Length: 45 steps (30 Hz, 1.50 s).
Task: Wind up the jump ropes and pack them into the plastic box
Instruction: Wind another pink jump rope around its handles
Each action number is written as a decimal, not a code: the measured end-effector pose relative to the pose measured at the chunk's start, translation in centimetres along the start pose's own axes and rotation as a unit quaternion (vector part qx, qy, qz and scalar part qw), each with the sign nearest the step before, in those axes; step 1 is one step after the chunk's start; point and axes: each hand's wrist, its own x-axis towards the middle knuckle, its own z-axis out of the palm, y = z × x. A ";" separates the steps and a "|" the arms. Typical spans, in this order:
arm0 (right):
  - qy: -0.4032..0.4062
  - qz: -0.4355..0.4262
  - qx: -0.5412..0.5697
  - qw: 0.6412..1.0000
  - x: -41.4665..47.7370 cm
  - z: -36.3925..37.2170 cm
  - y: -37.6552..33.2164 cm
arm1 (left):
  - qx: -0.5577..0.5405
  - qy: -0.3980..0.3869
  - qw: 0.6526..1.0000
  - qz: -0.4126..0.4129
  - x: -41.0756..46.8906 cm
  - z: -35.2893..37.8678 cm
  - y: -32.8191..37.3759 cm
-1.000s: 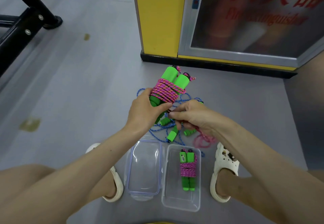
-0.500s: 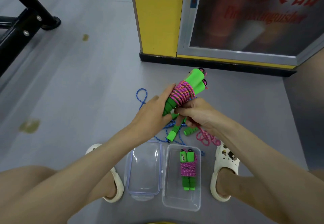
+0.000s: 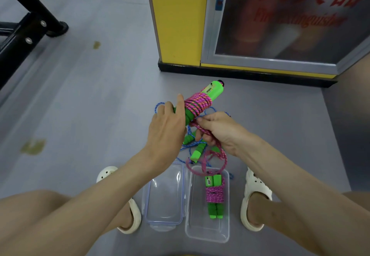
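L hand (image 3: 170, 124) is gripping handles (image 3: 215, 89), axis running to upper right; R hand (image 3: 219, 132) is pinching rope tail (image 3: 222, 153) just below.

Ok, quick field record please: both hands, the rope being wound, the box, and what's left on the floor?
left hand: grips the pink rope bundle by its green handles
right hand: pinches the loose pink tail
plastic box: open, one wound pink rope inside
lid: on floor, left of box
blue rope: unwound on floor beneath hands
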 end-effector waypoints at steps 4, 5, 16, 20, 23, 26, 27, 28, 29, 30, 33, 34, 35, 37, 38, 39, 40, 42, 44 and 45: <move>-0.033 0.005 -0.033 0.999 -0.3 -0.1 -0.3 | 0.078 0.005 0.997 -0.005 0.0 0.5 0.0; -0.026 0.006 -0.042 0.999 -0.2 -0.2 -0.3 | 0.098 0.020 0.995 0.001 0.0 0.6 -0.1; 0.000 0.000 0.044 0.999 0.1 -1.0 -0.1 | 0.173 0.153 0.971 0.058 0.4 1.2 0.7; 0.058 -0.011 0.032 0.998 0.0 -0.9 0.1 | 0.179 0.198 0.960 0.086 0.1 1.9 1.4; 0.078 -0.044 0.020 0.996 0.1 -1.0 0.3 | 0.077 0.167 0.979 0.086 0.2 2.1 1.4; 0.112 -0.072 -0.021 0.991 0.3 -1.7 0.6 | -0.094 0.109 0.983 0.117 0.5 1.7 1.2; 0.121 -0.080 -0.041 0.989 0.3 -2.0 0.7 | -0.201 0.059 0.972 0.107 0.7 1.2 1.0; 0.126 -0.089 -0.065 0.986 0.3 -2.2 0.9 | -0.324 -0.002 0.943 0.078 0.9 0.5 0.9; 0.125 -0.098 -0.091 0.983 0.3 -2.4 1.0 | -0.433 -0.053 0.899 0.032 1.2 0.1 0.6; 0.118 -0.107 -0.115 0.981 0.2 -2.5 1.1 | -0.512 -0.083 0.855 -0.016 1.4 -0.2 0.3; 0.085 -0.134 -0.160 0.974 -0.1 -2.4 1.1 | -0.643 -0.119 0.743 -0.143 1.8 -0.4 -0.7; 0.074 -0.141 -0.161 0.974 -0.1 -2.2 1.1 | -0.670 -0.149 0.708 -0.166 1.9 -0.5 -1.0; 0.065 -0.145 -0.159 0.974 -0.1 -2.1 1.1 | -0.683 -0.177 0.687 -0.171 1.8 -0.5 -1.1; 0.048 -0.149 -0.158 0.975 -0.2 -1.8 1.2 | -0.672 -0.213 0.691 -0.156 1.5 -0.8 -1.2; 0.039 -0.147 -0.156 0.976 -0.3 -1.7 1.2 | -0.670 -0.223 0.691 -0.152 1.3 -0.9 -1.3; 0.028 -0.144 -0.154 0.977 -0.3 -1.6 1.1 | -0.677 -0.230 0.682 -0.157 1.1 -0.8 -1.3; 0.017 -0.139 -0.149 0.979 -0.4 -1.6 1.1 | -0.687 -0.237 0.667 -0.164 1.0 -0.8 -1.2; -0.010 -0.117 -0.125 0.985 -0.4 -1.7 0.8 | -0.691 -0.240 0.661 -0.169 0.9 -0.7 -1.3; -0.030 -0.086 -0.114 0.989 -0.3 -1.9 0.5 | -0.670 -0.225 0.690 -0.155 1.1 -0.7 -1.6; -0.030 -0.074 -0.126 0.989 -0.2 -2.1 0.5 | -0.650 -0.209 0.716 -0.144 1.2 -0.7 -1.7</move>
